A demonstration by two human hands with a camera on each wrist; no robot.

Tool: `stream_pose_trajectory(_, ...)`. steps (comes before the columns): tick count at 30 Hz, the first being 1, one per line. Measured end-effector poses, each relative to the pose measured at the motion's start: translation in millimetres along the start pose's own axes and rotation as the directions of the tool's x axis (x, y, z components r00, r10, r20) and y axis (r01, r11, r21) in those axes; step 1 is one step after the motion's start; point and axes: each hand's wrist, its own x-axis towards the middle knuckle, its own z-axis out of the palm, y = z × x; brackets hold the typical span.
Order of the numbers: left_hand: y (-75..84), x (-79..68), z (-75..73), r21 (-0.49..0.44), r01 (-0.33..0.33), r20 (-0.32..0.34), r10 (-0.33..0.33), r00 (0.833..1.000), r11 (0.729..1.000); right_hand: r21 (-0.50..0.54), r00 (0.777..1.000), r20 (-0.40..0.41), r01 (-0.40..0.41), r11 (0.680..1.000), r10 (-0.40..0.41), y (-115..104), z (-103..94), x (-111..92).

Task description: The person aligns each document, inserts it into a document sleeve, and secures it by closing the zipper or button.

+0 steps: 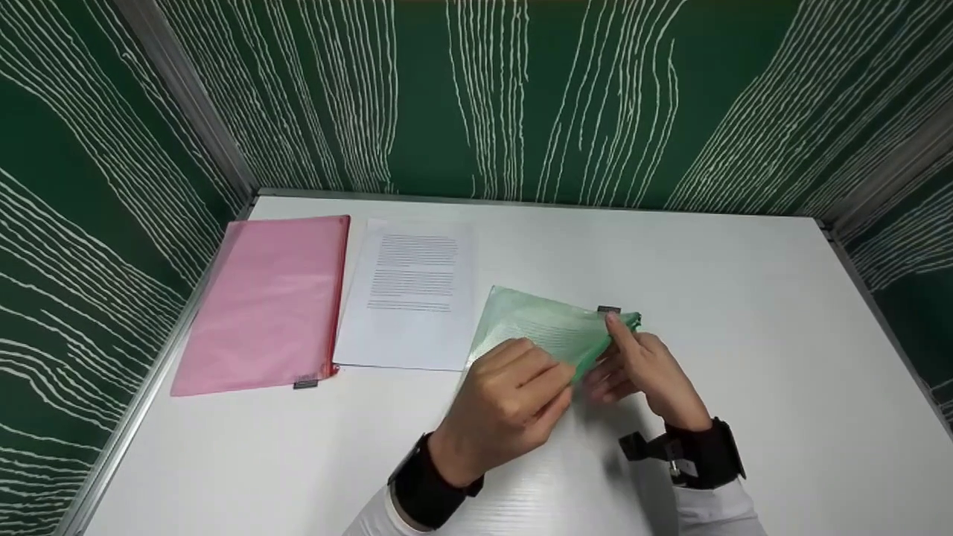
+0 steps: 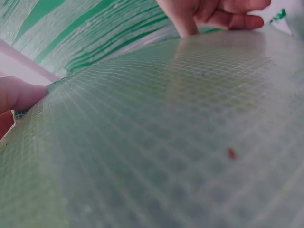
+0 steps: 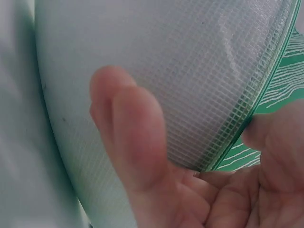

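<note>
A translucent green mesh zip pouch, with lines of printed text showing through it, is tilted up between both hands. My left hand grips its near edge, fingers curled; in the left wrist view the left thumb presses on the mesh edge. At the zipper end, close to a small dark tag, my right hand pinches the green-trimmed edge. The right wrist view shows the right thumb at that trim and other fingers stretched out along the pouch's face.
A pink zip pouch with a red zipper lies flat at the left of the white table. Beside it is a printed sheet of paper, close to the green pouch. Green walls with white lines enclose the table's back and sides.
</note>
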Motion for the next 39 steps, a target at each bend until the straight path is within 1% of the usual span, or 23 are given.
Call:
stream_pose_trajectory(4, 6.3, 0.1, 6.3, -0.004, -0.031, 0.024, 0.031, 0.999, 1.0, 0.019, 0.999, 0.032, -0.005, 1.0, 0.004, 1.1, -4.7, 0.9)
stream_pose_trajectory(7, 10.7, -0.3, 11.5, -0.006, -0.071, 0.042, 0.071, 0.997, 0.997, 0.029, 0.999, 0.053, -0.011, 1.0, 0.009, 1.6, -8.3, 1.3)
stream_pose_trajectory(11, 15.6, -1.4, 19.1, 0.001, -0.143, 0.065, 0.143, 0.988, 0.99, 0.022, 0.997, 0.079, 0.01, 1.0, -0.011, 1.9, -13.6, 0.8)
stream_pose_trajectory(14, 19.0, -2.6, 23.4, 0.0, -0.177, 0.085, 0.177, 0.981, 0.984, 0.013, 0.996, 0.078, 0.03, 0.999, -0.031, 2.3, -17.0, 0.3)
stream_pose_trajectory(17, 22.2, -3.9, 25.4, -0.011, -0.18, 0.114, 0.18, 0.977, 0.984, 0.019, 0.997, 0.058, 0.039, 0.999, -0.04, 2.1, -19.6, -0.9)
stream_pose_trajectory(20, 24.0, -4.4, 26.1, -0.039, -0.165, 0.17, 0.169, 0.971, 0.986, 0.029, 0.998, 0.03, 0.058, 0.998, -0.059, 1.6, -23.0, -2.8)
stream_pose_trajectory(23, 23.8, -5.2, 25.0, -0.074, -0.131, 0.255, 0.146, 0.956, 0.989, 0.035, 0.995, 0.004, 0.095, 0.995, -0.096, 1.7, -27.5, -4.8)
stream_pose_trajectory(26, 21.7, -7.2, 22.8, -0.087, -0.096, 0.343, 0.121, 0.932, 0.992, 0.027, 0.991, -0.025, 0.131, 0.991, -0.131, 3.0, -32.6, -6.0)
stream_pose_trajectory(28, 18.8, -8.5, 21.3, -0.09, -0.067, 0.383, 0.097, 0.919, 0.994, 0.011, 0.988, -0.047, 0.148, 0.989, -0.147, 3.7, -35.8, -6.5)
stream_pose_trajectory(30, 13.7, -9.4, 19.8, -0.1, -0.02, 0.406, 0.059, 0.912, 0.995, -0.005, 0.984, -0.078, 0.158, 0.987, -0.158, 4.4, -38.6, -6.9)
stream_pose_trajectory(33, 0.5, -10.9, 16.8, -0.108, 0.081, 0.412, -0.03, 0.911, 0.991, -0.02, 0.976, -0.121, 0.182, 0.983, -0.183, 5.0, -42.8, -7.8)
stream_pose_trajectory(35, -11.1, -13.1, 14.2, -0.09, 0.158, 0.416, -0.107, 0.903, 0.983, -0.017, 0.966, -0.148, 0.211, 0.977, -0.211, 6.1, -45.3, -8.5)
stream_pose_trajectory(37, -23.4, -16.4, 11.0, -0.053, 0.245, 0.415, -0.202, 0.887, 0.968, 0.006, 0.953, -0.168, 0.257, 0.966, -0.252, 7.1, -47.8, -9.1)
stream_pose_trajectory(38, -29.3, -18.3, 9.4, -0.027, 0.291, 0.412, -0.254, 0.875, 0.956, 0.027, 0.945, -0.177, 0.284, 0.959, -0.275, 7.7, -48.9, -9.3)
stream_pose_trajectory(39, -34.8, -20.1, 7.5, 0.0, 0.344, 0.405, -0.314, 0.859, 0.939, 0.053, 0.937, -0.184, 0.312, 0.949, -0.298, 8.3, -49.9, -9.7)
